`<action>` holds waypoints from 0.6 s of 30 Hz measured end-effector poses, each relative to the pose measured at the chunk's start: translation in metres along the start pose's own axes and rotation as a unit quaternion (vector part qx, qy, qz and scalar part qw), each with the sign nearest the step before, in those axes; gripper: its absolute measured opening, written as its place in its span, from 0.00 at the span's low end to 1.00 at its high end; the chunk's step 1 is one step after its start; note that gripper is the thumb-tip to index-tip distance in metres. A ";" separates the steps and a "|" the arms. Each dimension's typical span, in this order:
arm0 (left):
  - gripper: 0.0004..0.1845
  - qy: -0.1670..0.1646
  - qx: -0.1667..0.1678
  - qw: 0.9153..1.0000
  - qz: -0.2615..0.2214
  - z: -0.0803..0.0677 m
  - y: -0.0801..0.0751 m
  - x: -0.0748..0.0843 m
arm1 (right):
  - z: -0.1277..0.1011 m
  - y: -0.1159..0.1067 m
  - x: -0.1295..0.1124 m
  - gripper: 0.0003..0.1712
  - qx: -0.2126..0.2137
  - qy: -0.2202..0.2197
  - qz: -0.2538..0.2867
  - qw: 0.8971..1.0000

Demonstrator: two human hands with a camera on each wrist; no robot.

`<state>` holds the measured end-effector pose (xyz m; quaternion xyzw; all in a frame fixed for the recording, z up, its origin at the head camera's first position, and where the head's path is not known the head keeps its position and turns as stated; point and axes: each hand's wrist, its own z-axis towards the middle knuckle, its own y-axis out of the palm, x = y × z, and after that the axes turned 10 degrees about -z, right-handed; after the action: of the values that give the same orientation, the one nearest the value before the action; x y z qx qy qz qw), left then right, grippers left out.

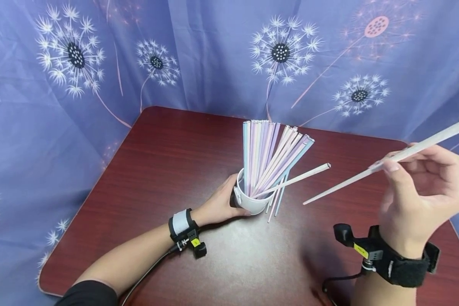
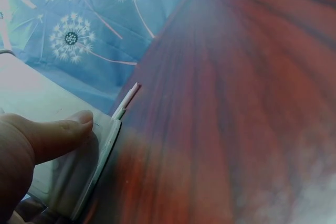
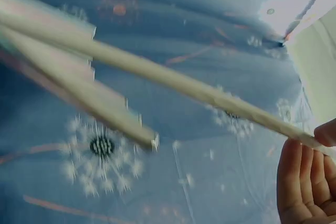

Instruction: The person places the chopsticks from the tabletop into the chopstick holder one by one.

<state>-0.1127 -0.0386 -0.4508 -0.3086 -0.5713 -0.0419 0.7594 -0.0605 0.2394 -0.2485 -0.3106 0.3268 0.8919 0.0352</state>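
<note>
My left hand grips a white cup from its left side, thumb along the near wall. Packed in it stands a bundle of chopsticks in white, pink, lilac and pale blue. One white chopstick leans far out over the right rim. Beside the cup's right wall, several thin tips show below the rim. Raised off to the right, my right hand pinches a white chopstick between thumb and fingers, its thin end pointing down-left. In the left wrist view the thumb presses the cup's wall.
The dark red wooden table has rounded corners. Behind it and on the left hangs a blue curtain with dandelion prints. Both wrists wear strapped cameras with cables, and the right one's cable hangs over the table.
</note>
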 end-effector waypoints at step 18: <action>0.61 0.006 0.005 1.000 0.016 0.000 0.001 -0.002 | -0.046 0.005 0.038 0.18 -0.286 0.071 -0.219 0.930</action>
<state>-0.1132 -0.0380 -0.4529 -0.3135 -0.5620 -0.0288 0.7649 -0.0678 0.2023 -0.2946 -0.4334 -0.0172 0.8935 0.1162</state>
